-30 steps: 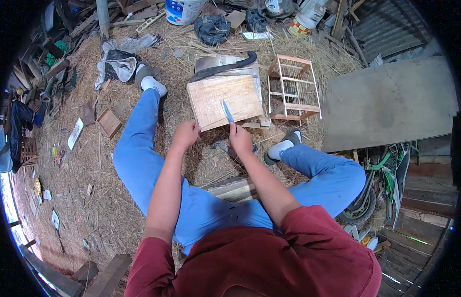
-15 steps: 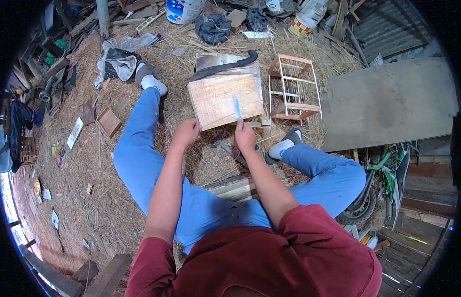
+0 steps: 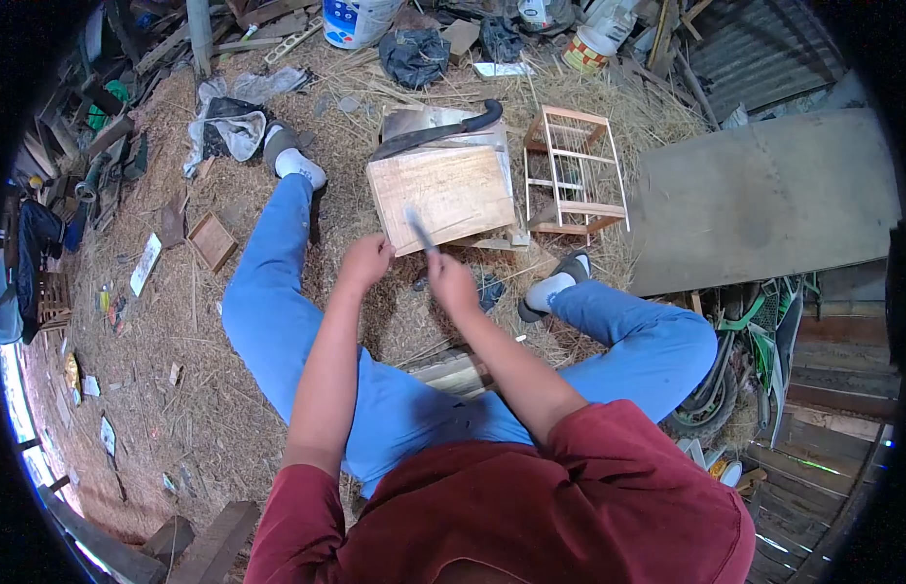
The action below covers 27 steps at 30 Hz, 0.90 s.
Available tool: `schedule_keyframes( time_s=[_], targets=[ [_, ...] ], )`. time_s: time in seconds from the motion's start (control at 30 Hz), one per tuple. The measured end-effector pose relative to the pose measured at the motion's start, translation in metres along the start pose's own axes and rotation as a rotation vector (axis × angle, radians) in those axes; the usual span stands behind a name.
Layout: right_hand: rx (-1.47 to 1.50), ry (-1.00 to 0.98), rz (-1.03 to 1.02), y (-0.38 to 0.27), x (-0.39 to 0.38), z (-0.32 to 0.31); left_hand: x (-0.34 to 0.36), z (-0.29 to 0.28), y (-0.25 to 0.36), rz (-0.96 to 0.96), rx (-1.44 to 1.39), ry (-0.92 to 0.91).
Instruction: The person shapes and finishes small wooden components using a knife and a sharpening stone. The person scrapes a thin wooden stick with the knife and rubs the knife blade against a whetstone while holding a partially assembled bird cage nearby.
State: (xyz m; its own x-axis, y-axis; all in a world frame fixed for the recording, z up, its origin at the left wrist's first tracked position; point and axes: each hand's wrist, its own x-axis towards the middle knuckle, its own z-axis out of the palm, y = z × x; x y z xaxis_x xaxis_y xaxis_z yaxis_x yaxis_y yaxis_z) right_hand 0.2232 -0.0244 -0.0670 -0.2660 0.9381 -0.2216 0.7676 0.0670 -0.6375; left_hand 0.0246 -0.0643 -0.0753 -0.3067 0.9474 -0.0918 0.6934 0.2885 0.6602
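I sit on a straw-covered floor with my legs in blue trousers spread apart. My right hand (image 3: 451, 282) grips a small knife (image 3: 417, 230) whose blade slants up and to the left over the near edge of a pale wooden block (image 3: 443, 185). My left hand (image 3: 367, 261) is closed in a fist just left of the knife, close to the block's near left corner. Whether it pinches something thin, I cannot make out. A dark curved machete (image 3: 438, 131) lies across the far side of the block.
A small slatted wooden cage frame (image 3: 575, 170) stands right of the block. A large grey panel (image 3: 764, 204) lies at the right, with a wheel and green parts (image 3: 755, 331) below it. A small wooden box (image 3: 212, 241), cloths (image 3: 229, 127) and a white bucket (image 3: 356, 19) lie around.
My right hand has drawn back a little toward me and the knife blade has tipped from near upright to slanting left. The left hand has stayed put.
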Motion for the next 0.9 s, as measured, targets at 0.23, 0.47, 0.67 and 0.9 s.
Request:
schedule_keyframes(
  time_s=[0.23,0.47,0.67,0.9],
  targets=[
    [0.064,0.187,0.160,0.032,0.040,-0.019,-0.004,0.001,0.002,-0.033,-0.045,-0.009],
    [-0.059,-0.035,0.044,0.001,0.005,-0.003,0.004,0.005,-0.015,-0.048,-0.060,-0.056],
    [0.090,0.204,0.135,0.051,0.052,-0.025,0.003,0.005,-0.002,0.011,-0.007,-0.039],
    [0.004,-0.046,0.109,0.006,0.003,-0.013,-0.002,-0.001,-0.009,-0.065,-0.061,-0.126]
  ],
)
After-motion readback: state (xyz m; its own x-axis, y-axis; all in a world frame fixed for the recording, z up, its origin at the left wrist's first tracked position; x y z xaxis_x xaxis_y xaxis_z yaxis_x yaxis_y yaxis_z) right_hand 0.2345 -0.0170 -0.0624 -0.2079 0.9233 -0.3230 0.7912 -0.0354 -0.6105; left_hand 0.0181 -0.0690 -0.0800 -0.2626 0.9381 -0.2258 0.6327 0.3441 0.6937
